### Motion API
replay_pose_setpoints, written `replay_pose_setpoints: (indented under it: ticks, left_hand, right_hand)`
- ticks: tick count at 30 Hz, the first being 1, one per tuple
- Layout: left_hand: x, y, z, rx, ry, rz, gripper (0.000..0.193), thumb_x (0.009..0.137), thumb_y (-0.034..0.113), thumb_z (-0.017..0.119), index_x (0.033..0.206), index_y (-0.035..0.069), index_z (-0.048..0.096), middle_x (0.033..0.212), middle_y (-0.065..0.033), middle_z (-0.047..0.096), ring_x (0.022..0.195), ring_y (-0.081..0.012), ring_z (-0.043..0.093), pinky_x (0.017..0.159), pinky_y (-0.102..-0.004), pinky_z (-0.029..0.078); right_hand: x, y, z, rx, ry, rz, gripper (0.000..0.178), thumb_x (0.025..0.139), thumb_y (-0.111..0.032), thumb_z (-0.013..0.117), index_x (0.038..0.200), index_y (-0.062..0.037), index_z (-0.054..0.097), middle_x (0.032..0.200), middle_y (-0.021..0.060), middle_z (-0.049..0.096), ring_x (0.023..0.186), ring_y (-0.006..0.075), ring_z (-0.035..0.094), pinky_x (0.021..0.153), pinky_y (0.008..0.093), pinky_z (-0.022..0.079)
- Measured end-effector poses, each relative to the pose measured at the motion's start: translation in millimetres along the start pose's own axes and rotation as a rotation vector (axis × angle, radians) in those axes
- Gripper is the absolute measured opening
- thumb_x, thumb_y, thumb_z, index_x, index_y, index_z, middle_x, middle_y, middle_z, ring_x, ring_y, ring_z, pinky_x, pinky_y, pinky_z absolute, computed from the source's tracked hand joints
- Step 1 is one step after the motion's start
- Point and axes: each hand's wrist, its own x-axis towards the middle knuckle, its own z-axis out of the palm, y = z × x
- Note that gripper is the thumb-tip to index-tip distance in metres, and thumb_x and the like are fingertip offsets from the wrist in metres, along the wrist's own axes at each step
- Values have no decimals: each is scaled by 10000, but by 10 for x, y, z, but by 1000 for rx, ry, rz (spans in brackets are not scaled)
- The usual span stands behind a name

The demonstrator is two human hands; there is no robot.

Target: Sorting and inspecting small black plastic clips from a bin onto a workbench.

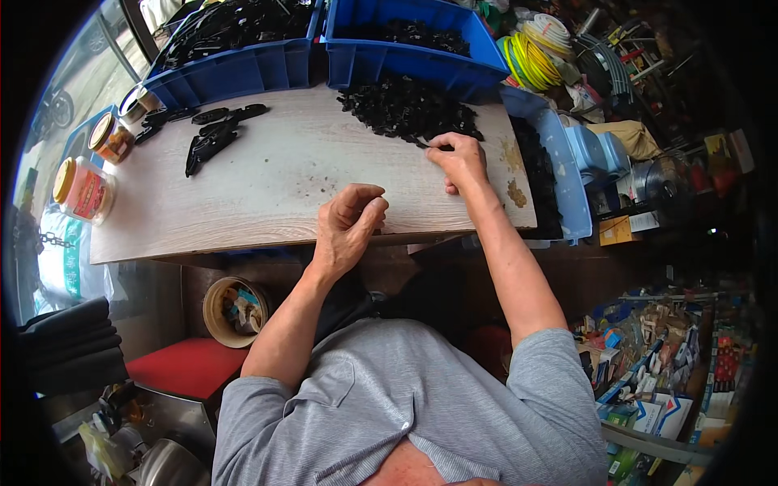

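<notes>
Right hand at near edge of black parts, heaped on table — fingers narrow, grip can't tell. Best pinch single piece, spare neighbours. Left hand half-curled over table's near edge — contents can't tell.

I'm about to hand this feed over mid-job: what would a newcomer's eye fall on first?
Probably the two blue bins of black pieces at the far side of the pale table, with a heap of small black parts before the right one. The right hand has its fingertips at that heap's near edge. Bright yellow coiled tubing stands out beyond the table's far right corner.
</notes>
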Motion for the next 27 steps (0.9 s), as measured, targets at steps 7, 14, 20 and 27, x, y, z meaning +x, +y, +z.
replay_pose_setpoints:
  ticks: [7, 14, 20, 27]
  left_hand:
    - [166, 164, 37, 10, -26, -133, 255, 963, 198, 650, 1071, -32, 648, 859, -75, 668, 705, -133, 644, 620, -265, 549]
    - [608, 6, 186, 260, 107, -90, 319, 893, 237, 680, 1027, -52, 686, 792, -93, 691, 685, -134, 640, 622, -279, 525]
    - [650, 33, 138, 114, 6, -216, 201, 876, 141, 636, 913, -51, 682, 746, -103, 682, 608, -149, 633, 561, -283, 516]
    - [579, -1, 44, -389, 38, -258, 159, 929, 104, 656, 982, -44, 631, 831, -91, 654, 684, -163, 646, 616, -278, 550]
  right_hand:
    - [93, 179, -6, 8, -24, -68, 143, 823, -141, 745, 883, -60, 645, 592, 10, 521, 393, 115, 474, 350, 299, 401]
    - [-304, 80, 118, 293, -279, -103, 138, 873, -141, 707, 907, -42, 616, 571, -1, 518, 411, 85, 467, 378, 260, 437]
    - [-398, 177, 224, 380, -371, -187, 177, 877, -149, 729, 953, -34, 619, 602, -16, 565, 423, 66, 454, 412, 226, 415]
    - [-495, 126, 381, 566, -312, -223, 247, 858, -118, 755, 1045, -36, 617, 679, 3, 637, 470, 54, 487, 451, 207, 424]
